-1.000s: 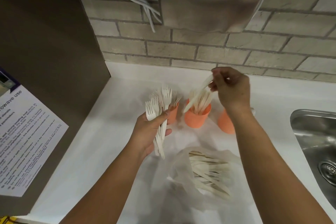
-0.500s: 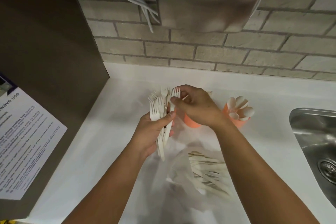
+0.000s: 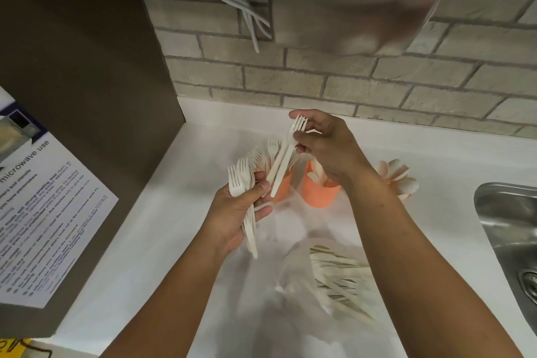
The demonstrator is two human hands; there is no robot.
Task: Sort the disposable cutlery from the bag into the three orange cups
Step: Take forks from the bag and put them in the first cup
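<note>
Right hand (image 3: pixel 328 148) pinched one fork (image 3: pixel 283 163), handle slanting down over the left cup (image 3: pixel 284 186) just beneath it; left hand (image 3: pixel 238 212) gripped a fork bundle (image 3: pixel 242 183).

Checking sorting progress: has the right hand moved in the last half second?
Yes. The right hand, pinching a fork, has lifted up and back off the middle orange cup, which it mostly hid before.

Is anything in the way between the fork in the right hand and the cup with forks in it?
Nothing visible blocks it. The right hand pinches the fork, handle pointing down toward the fork cup. Forks already inside crowd its mouth, and the left hand holds a bundle of forks close by.
</note>
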